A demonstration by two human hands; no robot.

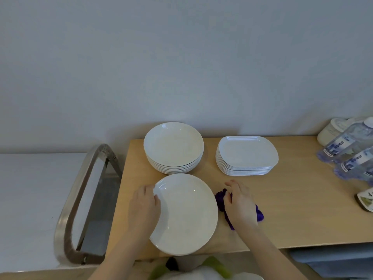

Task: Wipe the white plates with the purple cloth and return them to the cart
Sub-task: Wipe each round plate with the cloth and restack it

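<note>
Plate (pixel 185 215) sits at the table's (pixel 292 209) front edge, left hand (pixel 144 207) gripping its rim steady, right hand (pixel 240 203) clutching the cloth (pixel 221 201) beside it, set to wipe.

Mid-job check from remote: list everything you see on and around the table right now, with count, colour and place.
round plate: one, white, near table edge, alone, left hand on its left rim
round plate stack: one stack, white, behind the single plate
oblong plate stack: one stack, white, right of the round stack
purple cloth: one, bunched, right of the single plate
water bottles: at least two, clear with blue labels, lying at far right
table: one, light wood
cart handle: one, metal, left of the table
left hand: holds the plate rim
right hand: rests on the cloth, grip unclear
</note>
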